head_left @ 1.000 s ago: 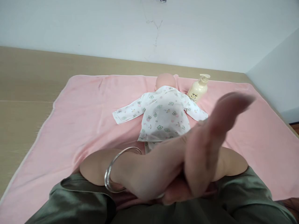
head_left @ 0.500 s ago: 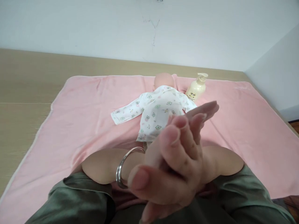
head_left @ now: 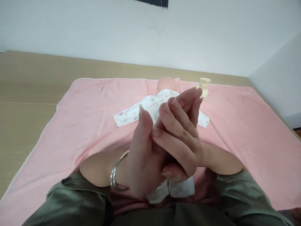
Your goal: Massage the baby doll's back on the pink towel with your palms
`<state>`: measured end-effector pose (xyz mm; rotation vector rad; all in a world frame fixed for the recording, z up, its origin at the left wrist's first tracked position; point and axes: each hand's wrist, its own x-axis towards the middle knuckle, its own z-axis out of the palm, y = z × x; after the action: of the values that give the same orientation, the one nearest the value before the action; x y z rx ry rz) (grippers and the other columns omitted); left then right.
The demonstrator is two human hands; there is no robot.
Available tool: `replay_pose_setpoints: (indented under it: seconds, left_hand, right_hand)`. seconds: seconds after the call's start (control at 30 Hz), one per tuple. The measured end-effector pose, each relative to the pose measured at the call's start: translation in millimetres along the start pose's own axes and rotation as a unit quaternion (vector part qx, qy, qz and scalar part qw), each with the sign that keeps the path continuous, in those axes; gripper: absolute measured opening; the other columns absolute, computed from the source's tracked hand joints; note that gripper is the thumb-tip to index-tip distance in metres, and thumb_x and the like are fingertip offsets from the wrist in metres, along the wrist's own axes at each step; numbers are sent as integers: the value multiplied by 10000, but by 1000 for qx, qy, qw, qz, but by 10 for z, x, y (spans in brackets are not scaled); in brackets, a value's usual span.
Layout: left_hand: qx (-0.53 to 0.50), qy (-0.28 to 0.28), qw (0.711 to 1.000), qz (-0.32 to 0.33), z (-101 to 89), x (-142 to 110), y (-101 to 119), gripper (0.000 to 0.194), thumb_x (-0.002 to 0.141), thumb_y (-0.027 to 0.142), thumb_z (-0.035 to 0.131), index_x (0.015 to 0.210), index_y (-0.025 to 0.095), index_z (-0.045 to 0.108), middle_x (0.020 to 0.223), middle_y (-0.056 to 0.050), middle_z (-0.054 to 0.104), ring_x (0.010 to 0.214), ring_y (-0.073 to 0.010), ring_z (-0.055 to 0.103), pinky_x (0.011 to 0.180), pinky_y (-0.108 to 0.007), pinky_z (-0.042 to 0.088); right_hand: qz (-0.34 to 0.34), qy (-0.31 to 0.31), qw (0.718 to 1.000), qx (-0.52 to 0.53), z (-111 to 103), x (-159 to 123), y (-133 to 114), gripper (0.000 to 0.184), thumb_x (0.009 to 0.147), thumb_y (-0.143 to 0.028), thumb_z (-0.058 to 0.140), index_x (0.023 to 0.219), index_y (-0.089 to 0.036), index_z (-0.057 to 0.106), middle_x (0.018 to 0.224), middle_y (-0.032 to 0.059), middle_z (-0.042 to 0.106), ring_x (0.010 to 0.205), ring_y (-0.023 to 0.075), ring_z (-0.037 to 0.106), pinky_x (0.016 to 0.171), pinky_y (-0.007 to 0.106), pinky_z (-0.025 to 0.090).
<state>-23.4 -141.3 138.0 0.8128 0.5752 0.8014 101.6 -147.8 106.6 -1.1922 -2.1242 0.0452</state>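
My left hand (head_left: 145, 163), with silver bangles (head_left: 114, 177) at the wrist, has its thumb raised and its fingers stretched toward the upper right. Across its palm lie the slightly bent, parted fingers of my right hand (head_left: 185, 141); the two palms face each other and touch. No object shows between them. Behind them a doll lies on its back, its round head (head_left: 166, 84) at the far end. It wears a white printed shirt (head_left: 150, 102) with sleeves spread, and white trouser legs (head_left: 182, 187) show below my hands. My hands cover the doll's middle.
A pink blanket (head_left: 94, 110) lies under the doll on a wooden surface (head_left: 28, 81). A cream pump bottle (head_left: 204, 86) stands right of the doll's head, partly behind my fingertips. A white wall (head_left: 94, 31) rises at the back. My green-clad legs (head_left: 70, 201) border the near edge.
My hands keep rubbing against each other and have turned. The left palm and raised thumb now show, and the right fingers have slid across that palm. The doll and bottle have stayed put.
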Motion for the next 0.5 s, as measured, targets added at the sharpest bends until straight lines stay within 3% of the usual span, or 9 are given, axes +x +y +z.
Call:
replay_pose_setpoints:
  seconds: [0.07,0.13,0.2,0.27,0.4,0.5]
  left_hand:
    - [45,-63,994,82,-16,49,-80,545,941,708,286,1243,420,636,1392,136,591,1552,-207,99,1225,-407,358]
    - [95,-101,976,165,-86,171,-158,543,944,716,320,1217,382,650,1360,96,607,1536,-235,212,1235,-411,361]
    - [120,-55,963,234,-211,404,-220,466,984,613,354,1233,332,630,1366,53,596,1496,-245,322,1241,-420,351]
    - [150,42,940,302,-381,731,-263,372,979,456,450,1288,287,571,1391,7,578,1440,-243,417,1228,-427,359]
    - [280,216,887,298,-764,1367,-333,388,929,265,482,1308,190,517,1465,-94,518,1414,-233,446,1206,-420,367]
    - [365,236,860,269,-968,1587,-418,344,907,235,451,1214,150,581,1332,-122,622,1285,-246,565,1141,-444,437]
  right_hand:
    - [-147,202,968,-38,38,55,108,404,990,-391,219,1166,-374,582,1413,-132,590,1453,172,391,1296,432,176]
    - [-167,331,928,-44,115,139,277,374,983,-271,234,1098,-334,584,1338,-92,645,1431,171,434,1270,460,264]
    - [-153,278,948,-30,226,235,491,344,980,-270,278,1181,-304,555,1370,-45,625,1442,216,420,1237,513,319]
    - [-102,244,964,9,364,310,716,354,976,-212,284,1223,-233,536,1416,53,596,1430,233,442,1195,540,378]
    - [-7,163,986,43,667,324,1038,384,947,-163,334,1240,-215,576,1360,94,642,1313,199,575,1109,469,492]
    - [45,126,990,38,839,260,1129,447,904,-108,349,1267,-161,604,1386,118,620,1324,191,563,1102,410,504]
